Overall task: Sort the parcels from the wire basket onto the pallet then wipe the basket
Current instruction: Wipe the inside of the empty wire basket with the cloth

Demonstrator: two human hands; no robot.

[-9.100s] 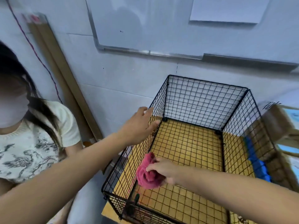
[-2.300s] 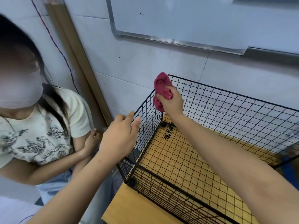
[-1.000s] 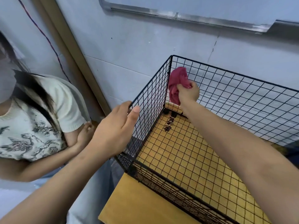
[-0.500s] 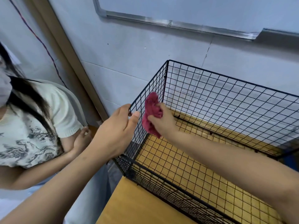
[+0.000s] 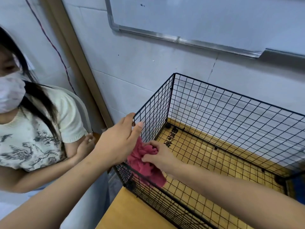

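Observation:
A black wire basket [image 5: 231, 113] stands on a yellow wooden table, with no parcels inside it. My left hand [image 5: 115, 144] grips the top edge of the basket's left wall from outside. Inside the basket, my right hand [image 5: 158, 156] presses a crumpled red cloth [image 5: 145, 166] against the lower part of that left wall, near the front left corner. No pallet or parcel is in view.
A person in a white patterned shirt [image 5: 33, 139] sits close to the left of the table. The yellow table [image 5: 132, 214] edge runs in front of the basket. A wall with a whiteboard frame [image 5: 181, 40] stands right behind. Something blue [image 5: 298, 185] shows at the right edge.
My right hand has carried the red cloth from the far left corner's top down along the left wall to its lower front part. My left hand stays on the wall's top edge.

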